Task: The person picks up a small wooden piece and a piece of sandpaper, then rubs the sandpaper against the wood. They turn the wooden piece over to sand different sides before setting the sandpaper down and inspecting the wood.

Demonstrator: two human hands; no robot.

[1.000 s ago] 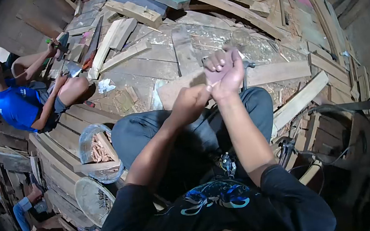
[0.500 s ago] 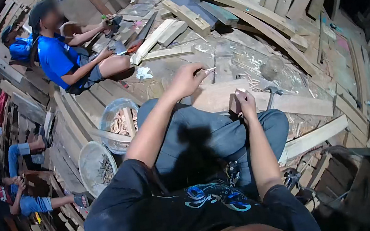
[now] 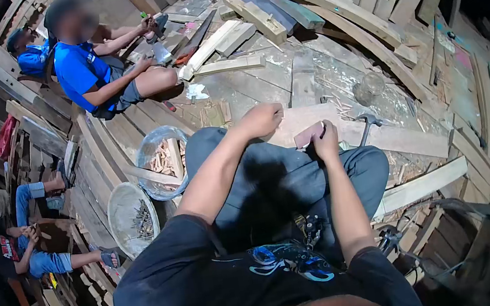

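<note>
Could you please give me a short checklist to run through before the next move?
1. Right hand grips the pinkish piece: ok, held in the fingers.
2. Left hand free: cannot tell; it is curled and its inside is hidden.
3. Floor beyond the board clear of loose bits: not ok, thin sticks lie scattered there.
4. Hammer near at hand: ok, it lies beside the right hand.
5. Bucket stocked: ok, wood pieces are in it.
6. Blue-shirted co-worker clear of both hands: ok, seated off to the left.
</note>
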